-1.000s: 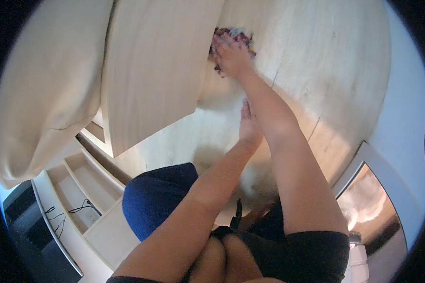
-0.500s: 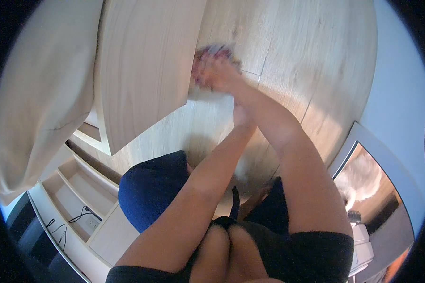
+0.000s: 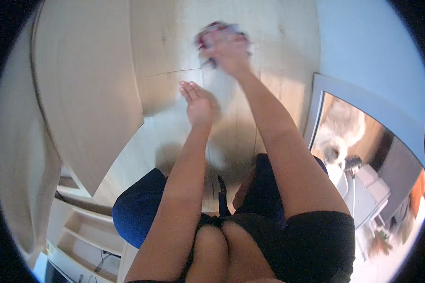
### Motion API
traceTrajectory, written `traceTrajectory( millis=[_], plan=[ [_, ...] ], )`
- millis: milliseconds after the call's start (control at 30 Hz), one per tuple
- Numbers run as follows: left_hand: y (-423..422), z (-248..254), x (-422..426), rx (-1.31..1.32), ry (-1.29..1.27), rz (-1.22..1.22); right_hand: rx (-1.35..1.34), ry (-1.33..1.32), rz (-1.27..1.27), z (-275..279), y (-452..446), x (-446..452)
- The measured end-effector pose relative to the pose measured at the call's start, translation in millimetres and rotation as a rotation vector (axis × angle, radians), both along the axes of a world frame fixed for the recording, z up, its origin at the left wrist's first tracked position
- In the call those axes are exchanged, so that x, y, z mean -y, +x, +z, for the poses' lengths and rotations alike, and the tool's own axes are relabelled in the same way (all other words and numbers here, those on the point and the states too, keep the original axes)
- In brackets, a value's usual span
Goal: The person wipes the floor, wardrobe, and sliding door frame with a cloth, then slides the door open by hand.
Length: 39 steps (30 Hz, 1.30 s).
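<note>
My right hand [image 3: 229, 52] presses on a crumpled cloth [image 3: 217, 29] with red, dark and pale patches on the wood-look floor [image 3: 170, 89]. Motion smears both the hand and the cloth, and part of the cloth is hidden under the palm and fingers. My left hand [image 3: 199, 106] is nearer to me and to the left, holding nothing. Its fingers stretch forward over the floor, apart from the cloth; whether it touches the floor I cannot tell.
A light wooden furniture panel [image 3: 89, 89] stands at the left, beside a beige drape [image 3: 14, 132]. Low shelves [image 3: 89, 231] hold cables. On the right are a pale wall [image 3: 373, 47] and a framed mirror [image 3: 316, 101] that reflects a fluffy animal [image 3: 342, 122].
The view has shifted toward the right. My right hand and the cloth have slid away from the panel's edge. My left hand, earlier beneath the right wrist, now lies apart from it.
</note>
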<state>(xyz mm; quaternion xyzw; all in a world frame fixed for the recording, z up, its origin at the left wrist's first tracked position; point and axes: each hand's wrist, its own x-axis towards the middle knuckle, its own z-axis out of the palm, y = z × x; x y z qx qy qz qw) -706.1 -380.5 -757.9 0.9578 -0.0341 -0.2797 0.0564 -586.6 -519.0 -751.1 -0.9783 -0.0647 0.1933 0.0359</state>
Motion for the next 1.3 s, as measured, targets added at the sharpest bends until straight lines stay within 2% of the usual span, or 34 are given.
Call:
traceTrajectory(
  millis=[33,100,133,200,267,300,333,367,400,467,500,567,633,700,733,800,833,900,933,1000,1033,1067,1100,1167,1200,1267,1300],
  plan=[
    [-2.0,-5.5,0.7,0.006,0.018,0.011,0.088,-0.051,-0.172,-13.5,-8.3,41.7],
    [0.0,-7.2,3.3,0.019,0.028,0.012,0.425,0.010,-0.556,-52.3,-46.0,112.2],
    [-1.5,-5.4,4.3,0.011,0.075,-0.023,0.426,0.000,-0.567,-51.3,-56.2,120.0],
    [-0.4,-3.5,6.7,0.008,0.115,-0.067,0.433,-0.043,-0.852,-49.5,-73.4,130.9],
    [-1.5,-4.2,5.7,0.036,0.144,-0.123,0.475,-0.206,-0.836,-61.5,-82.0,105.0],
    [0.0,-5.0,5.4,0.037,0.138,-0.146,0.544,-0.142,-0.812,-68.4,-85.8,84.3],
    [-0.2,-6.4,5.3,0.024,0.146,-0.118,0.417,-0.033,-0.818,-46.5,-85.0,58.7],
    [0.6,-6.5,7.1,0.014,0.151,-0.090,0.398,-0.197,-0.555,-53.7,-98.4,30.7],
    [0.4,-7.6,8.0,0.010,0.139,-0.119,0.122,-0.066,-0.652,-52.5,-102.5,1.9],
    [4.2,-10.8,5.2,-0.009,0.216,-0.161,0.434,0.291,-0.136,-49.9,-138.0,-3.6],
    [3.2,-13.5,2.7,-0.011,0.221,-0.180,0.433,0.291,-0.155,-39.4,-132.4,8.3],
    [-1.9,-18.6,-1.2,0.077,0.110,-0.150,0.120,0.086,-0.336,-16.5,-116.5,60.2],
    [-2.0,-19.5,-2.2,0.071,0.085,-0.121,0.370,-0.037,-0.666,-35.7,-124.9,115.6],
    [-1.6,-18.4,-3.5,0.059,0.054,-0.094,0.532,-0.093,-0.845,-72.6,-177.1,157.8],
    [-1.6,-17.3,-3.5,0.059,0.082,-0.125,0.522,-0.096,-0.851,-66.5,-190.9,151.7],
    [-2.2,-14.9,0.7,0.064,0.097,-0.156,0.400,-0.024,-1.324,-45.1,-221.3,137.4],
    [-1.4,-13.7,1.1,0.066,0.125,-0.180,0.405,-0.026,-1.327,-40.3,-219.9,128.6],
    [1.7,-12.5,2.6,0.072,0.152,-0.208,0.288,-0.109,-1.592,-40.2,-202.0,99.6],
    [3.6,-14.4,4.6,0.027,0.220,-0.216,0.296,-0.108,-1.594,-44.3,-189.4,91.9],
    [2.1,-16.7,1.3,-0.021,0.300,-0.222,0.391,-0.025,-1.119,-54.5,-164.8,70.4],
    [0.2,-17.9,-2.3,0.002,0.231,-0.188,0.210,0.049,-0.944,-38.2,-142.3,60.8],
    [-0.2,-18.8,-0.6,0.030,0.158,-0.149,0.234,-0.046,-0.625,-40.2,-130.0,54.7],
    [1.2,-19.0,1.8,0.044,0.160,-0.140,0.248,-0.040,-0.618,-42.5,-122.2,64.5],
    [0.5,-16.6,1.5,0.020,0.156,-0.124,0.306,0.170,-0.046,-47.3,-116.0,89.4],
    [2.8,-17.1,4.6,0.028,0.160,-0.117,0.277,0.138,-0.055,-42.7,-114.1,109.8],
    [2.3,-18.6,6.5,-0.014,0.207,-0.108,-0.167,-0.059,-0.596,-3.1,-83.5,141.7],
    [1.1,-19.3,5.1,-0.012,0.216,-0.094,0.335,0.078,-0.866,-39.8,-92.9,158.5]
  ],
)
